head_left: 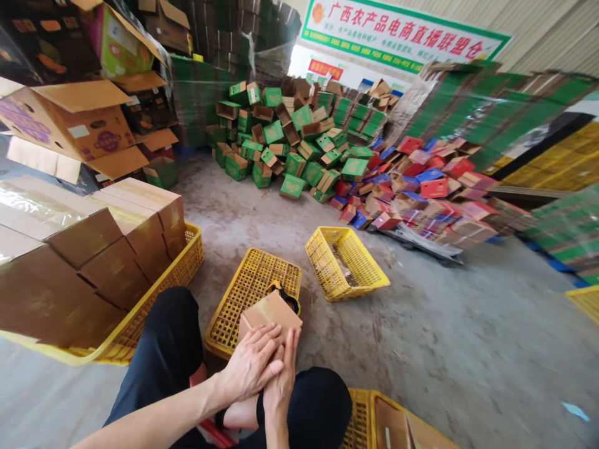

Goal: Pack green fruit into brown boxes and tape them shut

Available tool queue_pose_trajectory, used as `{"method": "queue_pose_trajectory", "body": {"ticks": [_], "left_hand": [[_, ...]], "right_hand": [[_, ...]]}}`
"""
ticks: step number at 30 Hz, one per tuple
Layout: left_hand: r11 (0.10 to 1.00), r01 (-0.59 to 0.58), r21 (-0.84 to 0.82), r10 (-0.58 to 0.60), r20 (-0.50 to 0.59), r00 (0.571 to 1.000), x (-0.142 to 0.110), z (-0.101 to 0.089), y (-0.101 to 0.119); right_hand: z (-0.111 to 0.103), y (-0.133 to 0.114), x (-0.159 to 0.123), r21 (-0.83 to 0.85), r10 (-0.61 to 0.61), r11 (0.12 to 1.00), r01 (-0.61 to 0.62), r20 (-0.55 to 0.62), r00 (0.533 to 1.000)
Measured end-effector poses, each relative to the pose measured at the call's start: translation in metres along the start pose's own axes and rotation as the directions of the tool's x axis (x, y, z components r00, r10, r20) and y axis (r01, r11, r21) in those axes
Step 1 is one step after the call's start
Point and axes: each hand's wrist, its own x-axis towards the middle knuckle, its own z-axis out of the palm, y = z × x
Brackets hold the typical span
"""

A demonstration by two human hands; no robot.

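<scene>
A small brown box (270, 313) is held between both hands over an upturned yellow crate (253, 293), just in front of the knees. The left hand (250, 368) is laid flat on the box's near face, fingers together and pressed against the card. The right hand (279, 383) is set edge-on beside it, fingers straight and closed along the box's right side. A tape roll (286, 294) is partly seen behind the box. Another crate (345, 262) is tilted nearby, and brown cartons (93, 249) are stacked at the left
</scene>
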Motion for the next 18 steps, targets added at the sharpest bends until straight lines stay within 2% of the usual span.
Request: {"method": "queue_pose_trajectory", "body": {"ticks": [4,10,14,18], "left_hand": [[0.998,-0.031,-0.062,0.035,0.062,0.997,-0.005,-0.006,-0.001],[0.997,-0.062,-0.053,0.067,0.088,0.994,-0.012,-0.009,0.001],[0.992,-0.098,-0.085,0.108,0.121,0.987,-0.006,-0.013,-0.003],[0.982,-0.128,-0.139,0.146,0.134,0.980,0.006,-0.020,-0.013]], "right_hand": [[-0.023,-0.008,-0.006,0.011,-0.037,0.999,0.037,-0.065,0.997],[-0.051,-0.005,-0.005,-0.020,-0.122,0.992,0.121,-0.049,0.991],[-0.059,0.002,-0.007,-0.045,-0.199,0.979,0.198,-0.019,0.980],[-0.057,0.003,-0.006,-0.083,-0.237,0.968,0.237,0.009,0.971]]}}
